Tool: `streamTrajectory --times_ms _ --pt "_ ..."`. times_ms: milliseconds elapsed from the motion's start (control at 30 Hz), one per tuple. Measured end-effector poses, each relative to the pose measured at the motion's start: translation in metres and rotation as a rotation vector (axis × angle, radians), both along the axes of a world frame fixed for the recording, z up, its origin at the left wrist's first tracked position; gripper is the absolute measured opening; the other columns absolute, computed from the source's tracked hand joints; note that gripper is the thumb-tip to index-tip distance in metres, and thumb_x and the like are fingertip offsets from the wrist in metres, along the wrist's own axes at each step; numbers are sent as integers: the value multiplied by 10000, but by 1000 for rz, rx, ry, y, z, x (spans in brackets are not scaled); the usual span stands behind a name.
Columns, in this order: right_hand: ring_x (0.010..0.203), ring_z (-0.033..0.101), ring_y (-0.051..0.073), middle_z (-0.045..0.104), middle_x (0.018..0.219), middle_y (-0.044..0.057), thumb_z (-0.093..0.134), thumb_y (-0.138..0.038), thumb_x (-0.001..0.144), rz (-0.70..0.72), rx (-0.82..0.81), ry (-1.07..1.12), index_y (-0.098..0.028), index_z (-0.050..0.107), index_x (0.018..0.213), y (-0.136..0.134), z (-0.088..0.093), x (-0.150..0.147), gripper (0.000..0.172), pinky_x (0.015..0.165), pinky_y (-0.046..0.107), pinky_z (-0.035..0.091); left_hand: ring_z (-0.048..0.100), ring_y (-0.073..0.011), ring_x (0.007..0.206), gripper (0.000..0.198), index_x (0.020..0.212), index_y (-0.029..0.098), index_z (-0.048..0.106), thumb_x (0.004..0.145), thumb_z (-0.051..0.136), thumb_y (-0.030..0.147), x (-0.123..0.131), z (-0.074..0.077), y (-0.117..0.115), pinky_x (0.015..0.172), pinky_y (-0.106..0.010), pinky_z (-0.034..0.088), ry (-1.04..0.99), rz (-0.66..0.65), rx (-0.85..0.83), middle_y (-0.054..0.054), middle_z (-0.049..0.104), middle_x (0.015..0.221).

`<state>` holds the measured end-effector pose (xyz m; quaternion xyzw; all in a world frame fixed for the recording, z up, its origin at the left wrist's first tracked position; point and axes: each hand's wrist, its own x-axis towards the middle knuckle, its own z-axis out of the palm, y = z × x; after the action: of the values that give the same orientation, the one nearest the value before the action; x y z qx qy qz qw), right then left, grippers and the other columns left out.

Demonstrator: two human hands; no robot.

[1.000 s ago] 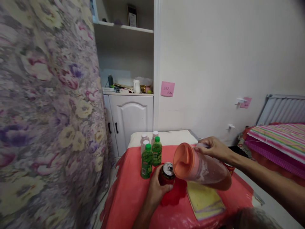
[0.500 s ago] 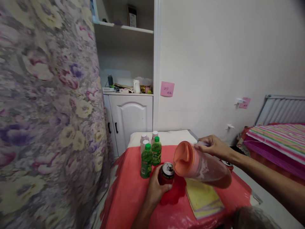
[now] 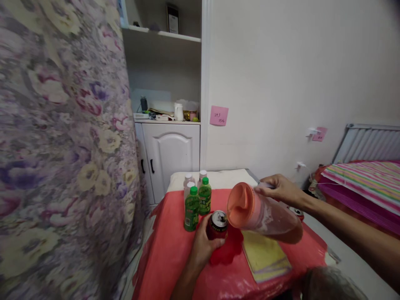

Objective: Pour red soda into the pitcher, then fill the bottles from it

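**Drink can steadied beside a tilted pitcher**

The drink can (image 3: 218, 227), taken here as the landmark, is held nearly upright by the left hand (image 3: 204, 246), its fingers and thumb curled around the side wall. Just right of the can, a plastic pitcher (image 3: 278, 221) is held tipped, its orange lid (image 3: 240, 206) turned toward the can; whether the two touch cannot be told. The pitcher's handle (image 3: 265, 184) is gripped by the right hand (image 3: 278, 189), fingers closed over it.

Below the can lies a red scalloped tray (image 3: 231, 252) on the worktop (image 3: 165, 254); whether the can's base rests there is hidden. A yellow cloth (image 3: 265, 256) is spread to the can's right, and green-capped bottles (image 3: 191, 212) stand to its left and behind.

The can is judged light and thin-walled, easily dented, perhaps slippery if wet; it is best held around the middle. The pitcher, seemingly with some liquid inside, is likely stiff but front-heavy when tipped; its handle is best grasped firmly.
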<state>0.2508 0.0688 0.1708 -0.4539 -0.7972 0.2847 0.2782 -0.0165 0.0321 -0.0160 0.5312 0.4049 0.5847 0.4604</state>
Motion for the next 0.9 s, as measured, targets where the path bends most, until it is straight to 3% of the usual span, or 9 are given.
streamTrajectory --times_ms 467,900 --pt "514 273 85 319 552 -67 607 -543 831 11 -12 26 -209 421 602 2 -6 1 446 485 262 182 582 -342 1213 770 1223 175 582 479 766 101 0 1 0 1089 -457 404 5 2 -42 -111 678 1255" --pt "500 288 82 334 527 -70 614 -554 828 11 -4 17 -208 416 589 4 -7 -1 464 475 253 188 586 -341 1208 758 1219 176 583 490 787 142 1 5 -1 1082 -455 408 -8 -27 -21 -110 686 1234"
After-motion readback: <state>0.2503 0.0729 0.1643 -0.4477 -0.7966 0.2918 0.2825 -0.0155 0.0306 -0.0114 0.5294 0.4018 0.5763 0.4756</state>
